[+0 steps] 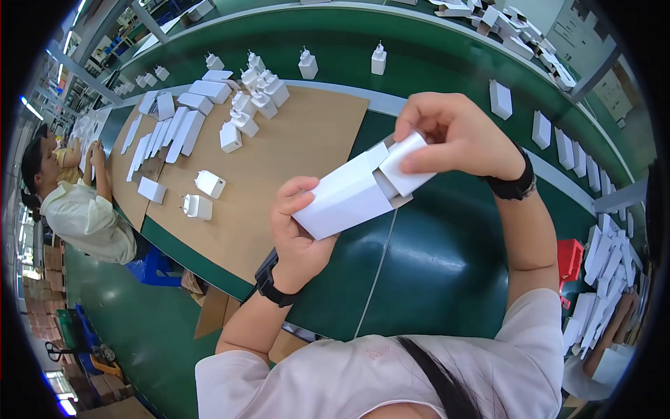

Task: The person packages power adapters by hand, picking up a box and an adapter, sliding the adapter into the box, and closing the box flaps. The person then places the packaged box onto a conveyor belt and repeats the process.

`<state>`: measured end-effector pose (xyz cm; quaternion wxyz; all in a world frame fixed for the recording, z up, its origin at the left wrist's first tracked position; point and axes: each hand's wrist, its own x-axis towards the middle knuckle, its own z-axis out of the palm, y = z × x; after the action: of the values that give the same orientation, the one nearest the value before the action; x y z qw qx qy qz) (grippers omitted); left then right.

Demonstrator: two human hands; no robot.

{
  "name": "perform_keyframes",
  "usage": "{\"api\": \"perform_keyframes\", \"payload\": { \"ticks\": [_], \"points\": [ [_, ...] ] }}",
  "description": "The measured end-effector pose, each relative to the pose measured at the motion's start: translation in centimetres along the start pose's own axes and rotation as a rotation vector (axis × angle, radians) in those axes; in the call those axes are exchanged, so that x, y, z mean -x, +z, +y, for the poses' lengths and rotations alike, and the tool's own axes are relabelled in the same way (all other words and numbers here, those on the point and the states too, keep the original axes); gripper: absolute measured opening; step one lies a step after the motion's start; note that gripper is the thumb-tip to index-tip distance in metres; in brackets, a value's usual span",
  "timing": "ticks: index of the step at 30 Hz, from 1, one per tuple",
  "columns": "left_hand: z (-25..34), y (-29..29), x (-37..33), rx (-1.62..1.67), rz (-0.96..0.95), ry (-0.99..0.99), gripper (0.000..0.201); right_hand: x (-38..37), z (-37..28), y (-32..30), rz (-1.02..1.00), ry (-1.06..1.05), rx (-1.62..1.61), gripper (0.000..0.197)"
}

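My left hand point(296, 234) grips a long white carton point(345, 199) from its lower left end, thumb on top. The carton is tilted up to the right, and its far end stands open with flaps spread. My right hand point(457, 136) pinches a smooth white piece point(406, 162) at that open end, between thumb and fingers. Whether this piece is the carton's end flap or a separate block, I cannot tell. To the left, two white plug chargers point(197, 207) lie on the brown cardboard sheet point(293, 140), nearest my left hand.
More plug chargers point(255, 101) cluster at the sheet's far side, beside flat white cartons point(185, 129). Chargers and cartons point(500, 99) stand along the green belt point(433, 63) beyond. A red bin point(570, 260) and piled cartons point(607, 258) are at right. A co-worker point(80, 202) is at left.
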<state>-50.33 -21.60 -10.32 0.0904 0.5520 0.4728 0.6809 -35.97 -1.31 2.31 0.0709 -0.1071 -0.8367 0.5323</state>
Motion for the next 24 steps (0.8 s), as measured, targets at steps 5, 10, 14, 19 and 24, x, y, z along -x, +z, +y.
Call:
{"api": "perform_keyframes", "payload": {
  "ticks": [5, 10, 14, 19, 24],
  "points": [
    [-0.7, 0.5, 0.5, -0.206, 0.159, 0.125, 0.065, -0.7, 0.6, 1.6, 0.121, -0.037, -0.028, 0.028],
    [-1.6, 0.2, -0.7, -0.434, 0.137, 0.255, 0.070, -1.5, -0.1, 2.2, 0.117, -0.135, 0.050, 0.029],
    [-1.9, 0.0, -1.3, -0.451, 0.136, 0.264, 0.070, -2.9, 0.8, 1.1, -0.023, -0.221, 0.082, 0.039],
    [-0.9, -0.2, -3.2, -0.492, 0.226, 0.362, 0.071, -2.3, 1.2, 2.0, 0.265, -0.329, -0.295, 0.083],
    [-2.9, 2.7, -3.5, -0.424, 0.168, 0.338, 0.083, -2.0, 2.8, 7.0, 0.172, -0.317, -0.777, 0.089]
  ]
}}
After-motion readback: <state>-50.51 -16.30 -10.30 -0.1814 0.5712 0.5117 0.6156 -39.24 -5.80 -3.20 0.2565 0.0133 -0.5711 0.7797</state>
